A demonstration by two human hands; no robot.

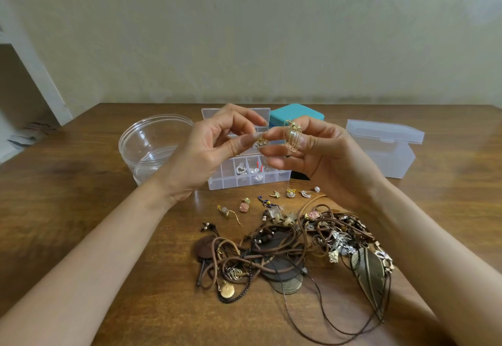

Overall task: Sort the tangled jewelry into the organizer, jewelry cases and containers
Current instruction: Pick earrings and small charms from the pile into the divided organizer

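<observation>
Both hands are raised above the clear compartment organizer (231, 180), whose lid stands open. My left hand (214, 144) pinches a small gold stud earring (262, 143) between thumb and forefinger. My right hand (320, 153) holds a gold earring with hanging chain tassels (294, 135) in its fingertips. The two earrings nearly touch. Some organizer cells hold pearl pieces (241, 169). A tangled pile of brown cords, pendants and a metal leaf (296, 248) lies on the table in front of me.
A round clear tub (141, 142) stands at the left. A teal jewelry case (298, 113) sits behind the organizer. A frosted lidded box (385, 147) is at the right. Several loose earrings (290, 193) lie in a row between organizer and pile on the wooden table (81, 182).
</observation>
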